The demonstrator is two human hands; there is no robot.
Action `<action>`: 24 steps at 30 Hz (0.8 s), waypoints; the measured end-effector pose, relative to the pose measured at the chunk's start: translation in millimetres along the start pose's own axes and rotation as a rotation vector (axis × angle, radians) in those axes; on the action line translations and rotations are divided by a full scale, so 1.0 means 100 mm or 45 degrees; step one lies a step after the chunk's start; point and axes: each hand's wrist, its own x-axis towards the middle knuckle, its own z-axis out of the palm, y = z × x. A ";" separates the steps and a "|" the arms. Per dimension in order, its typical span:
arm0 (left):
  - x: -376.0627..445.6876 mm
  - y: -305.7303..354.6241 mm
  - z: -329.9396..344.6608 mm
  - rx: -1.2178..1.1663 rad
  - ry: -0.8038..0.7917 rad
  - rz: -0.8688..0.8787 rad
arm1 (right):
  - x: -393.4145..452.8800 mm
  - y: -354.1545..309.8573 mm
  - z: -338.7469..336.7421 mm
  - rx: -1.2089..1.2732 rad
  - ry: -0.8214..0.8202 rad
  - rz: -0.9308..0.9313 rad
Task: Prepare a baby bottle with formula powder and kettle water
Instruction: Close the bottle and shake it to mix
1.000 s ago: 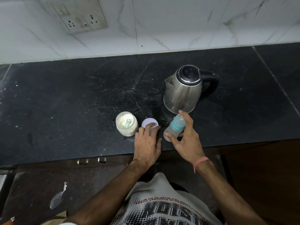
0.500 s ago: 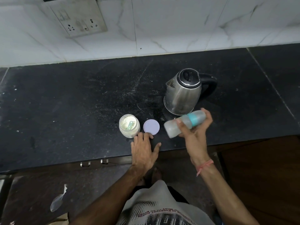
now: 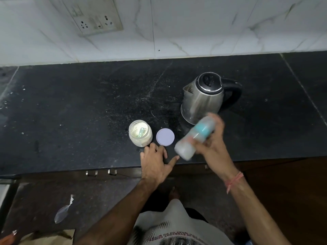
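Note:
My right hand [image 3: 211, 145] grips a baby bottle [image 3: 193, 137] with a teal collar, tilted on its side above the counter's front edge and blurred by motion. Its base points left toward me. My left hand [image 3: 155, 162] rests flat on the black counter [image 3: 79, 112], fingers spread, just below a lilac lid [image 3: 165, 137]. An open jar of formula powder [image 3: 140, 133] with a scoop inside stands left of the lid. A steel kettle [image 3: 203, 98] with a black handle stands behind the bottle, lid closed.
A white tiled wall with a socket plate [image 3: 93, 20] runs behind the counter. Drawer handles [image 3: 100, 172] show under the counter edge. A scrap of clear plastic [image 3: 62, 212] lies on the floor at lower left.
My right hand lifted the bottle off the counter, tipped it sideways, and it is now blurred in motion. My left hand slid off the lilac lid back toward the counter edge.

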 end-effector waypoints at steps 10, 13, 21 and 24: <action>-0.01 0.06 -0.06 0.041 0.009 -0.013 | -0.08 0.06 -0.04 0.020 0.091 -0.069; -0.01 0.05 -0.01 0.047 -0.022 -0.005 | -0.06 0.02 -0.07 -0.070 -0.157 0.028; 0.00 0.04 -0.09 0.029 -0.080 0.022 | 0.03 -0.02 -0.10 -0.051 -0.173 0.035; 0.02 0.05 -0.13 0.060 -0.114 0.000 | 0.06 0.00 -0.07 0.075 -0.028 0.013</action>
